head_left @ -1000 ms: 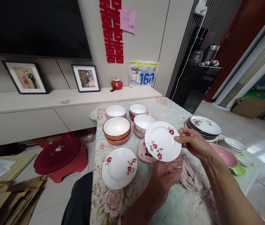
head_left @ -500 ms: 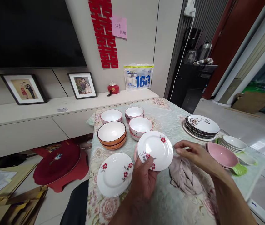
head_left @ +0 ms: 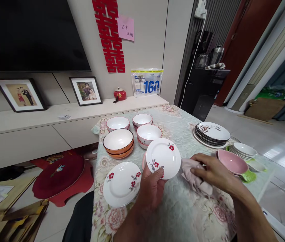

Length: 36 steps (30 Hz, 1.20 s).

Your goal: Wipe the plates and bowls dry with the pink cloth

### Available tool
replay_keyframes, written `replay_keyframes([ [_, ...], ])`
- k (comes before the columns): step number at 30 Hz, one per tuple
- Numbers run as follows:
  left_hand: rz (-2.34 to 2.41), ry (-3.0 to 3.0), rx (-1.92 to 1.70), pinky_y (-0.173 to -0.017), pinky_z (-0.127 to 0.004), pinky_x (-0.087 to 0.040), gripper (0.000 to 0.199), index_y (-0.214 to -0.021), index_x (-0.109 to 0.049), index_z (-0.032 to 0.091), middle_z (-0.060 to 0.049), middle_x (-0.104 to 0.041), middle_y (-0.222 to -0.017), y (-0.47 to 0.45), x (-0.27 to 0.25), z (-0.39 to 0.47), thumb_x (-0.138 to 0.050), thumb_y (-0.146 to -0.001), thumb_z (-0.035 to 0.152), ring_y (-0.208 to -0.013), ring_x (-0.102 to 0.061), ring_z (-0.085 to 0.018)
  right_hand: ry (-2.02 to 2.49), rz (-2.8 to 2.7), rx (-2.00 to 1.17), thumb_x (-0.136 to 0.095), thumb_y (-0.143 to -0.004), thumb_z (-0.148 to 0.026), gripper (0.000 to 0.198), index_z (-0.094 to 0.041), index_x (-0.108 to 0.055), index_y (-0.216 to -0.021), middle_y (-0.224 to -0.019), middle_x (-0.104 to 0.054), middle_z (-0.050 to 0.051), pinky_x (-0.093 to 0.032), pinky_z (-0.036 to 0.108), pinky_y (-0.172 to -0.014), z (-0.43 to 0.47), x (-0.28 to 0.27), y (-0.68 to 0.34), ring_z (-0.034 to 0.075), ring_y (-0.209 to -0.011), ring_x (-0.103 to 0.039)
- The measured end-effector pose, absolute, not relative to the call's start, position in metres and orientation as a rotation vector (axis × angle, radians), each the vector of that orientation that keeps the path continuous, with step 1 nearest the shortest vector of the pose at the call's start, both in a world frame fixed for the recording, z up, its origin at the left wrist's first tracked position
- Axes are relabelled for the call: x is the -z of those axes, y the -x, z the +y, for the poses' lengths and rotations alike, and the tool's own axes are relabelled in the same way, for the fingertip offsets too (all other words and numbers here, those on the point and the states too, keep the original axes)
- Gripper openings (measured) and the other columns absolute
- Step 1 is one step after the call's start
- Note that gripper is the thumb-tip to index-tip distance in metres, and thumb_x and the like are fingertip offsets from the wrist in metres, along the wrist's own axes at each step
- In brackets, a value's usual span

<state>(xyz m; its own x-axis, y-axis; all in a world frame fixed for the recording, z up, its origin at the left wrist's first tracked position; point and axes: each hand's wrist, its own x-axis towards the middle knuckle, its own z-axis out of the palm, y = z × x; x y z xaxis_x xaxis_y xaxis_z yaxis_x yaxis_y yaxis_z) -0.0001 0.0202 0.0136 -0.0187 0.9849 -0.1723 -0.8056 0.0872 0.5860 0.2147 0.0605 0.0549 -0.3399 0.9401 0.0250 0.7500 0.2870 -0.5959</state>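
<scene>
A: What's in the left hand (head_left: 154,185)?
B: The small white plate with red flowers (head_left: 164,156), tilted up above the table. The thumb presses on its printed face near the lower rim and the fingers go underneath, so the grip is closed on it.

A: And the right hand (head_left: 214,171)?
B: It has hold of the pinkish-grey cloth (head_left: 198,183), bunched between thumb and bent fingers, just to the right of the plate. How tightly it pinches, I can't tell.

A: What lies near the left forearm?
B: A matching flowered plate (head_left: 121,188), face up on the floral tablecloth (head_left: 180,218). Behind it sit the stacked orange bowls (head_left: 118,141), with red-rimmed white bowls (head_left: 149,134) beside and beyond them.

A: Over to the right?
B: A stack of dark-edged plates (head_left: 214,131), and nearer, a pink bowl with a green leaf handle (head_left: 233,162).
</scene>
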Motion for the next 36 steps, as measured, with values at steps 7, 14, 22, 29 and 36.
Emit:
replay_keyframes([
  [7, 0.590, -0.434, -1.416, -0.101, -0.042, -0.049, 0.086, -0.148, -0.036, 0.027, -0.011, -0.066, -0.131, -0.009, -0.020, 0.014, -0.074, -0.072, 0.015, -0.123, -0.060, -0.029, 1.337, -1.856, -0.308, -0.063, -0.082, -0.029, 0.030, -0.021, -0.066, -0.111, -0.101, -0.069, 0.006, -0.050, 0.034, -0.080, 0.054, -0.061, -0.196, 0.023, -0.091, -0.064],
  [14, 0.592, -0.449, -1.316, -0.093, -0.037, -0.051, 0.083, -0.145, -0.040, 0.026, -0.009, -0.071, -0.119, -0.017, -0.015, 0.006, -0.072, -0.070, 0.011, -0.113, -0.064, -0.027, 1.286, -1.902, 0.149, -0.049, -0.079, -0.005, 0.039, -0.017, -0.070, -0.109, -0.095, -0.057, 0.010, -0.049, 0.036, -0.072, 0.057, -0.030, -0.147, 0.023, -0.085, -0.057],
  [22, 0.559, -0.509, -1.293, -0.080, -0.029, -0.051, 0.084, -0.138, -0.050, 0.027, -0.004, -0.072, -0.105, -0.020, -0.011, 0.010, -0.069, -0.060, 0.003, -0.096, -0.067, -0.022, 0.877, -2.210, -0.408, -0.052, -0.089, -0.007, 0.040, -0.026, -0.065, -0.121, -0.113, -0.058, 0.008, -0.051, 0.036, -0.089, 0.040, -0.050, -0.134, 0.021, -0.107, -0.055],
  [29, 0.625, -0.486, -1.220, -0.077, -0.031, -0.051, 0.091, -0.141, -0.045, 0.025, -0.003, -0.073, -0.094, -0.020, -0.012, 0.005, -0.062, -0.056, -0.002, -0.087, -0.068, -0.021, 1.153, -1.934, -0.029, -0.053, -0.089, -0.011, 0.035, -0.023, -0.067, -0.119, -0.110, -0.057, 0.011, -0.051, 0.041, -0.084, 0.066, -0.030, -0.160, 0.024, -0.099, -0.057],
  [36, 0.598, -0.527, -1.218, -0.065, -0.026, -0.048, 0.061, -0.107, -0.067, 0.023, 0.000, -0.069, -0.080, -0.021, -0.011, 0.007, -0.064, -0.052, -0.002, -0.082, -0.067, -0.020, 0.983, -2.134, -0.130, -0.052, -0.091, -0.011, 0.035, -0.025, -0.066, -0.121, -0.112, -0.058, 0.011, -0.050, 0.042, -0.086, 0.044, -0.039, -0.131, 0.026, -0.104, -0.054],
])
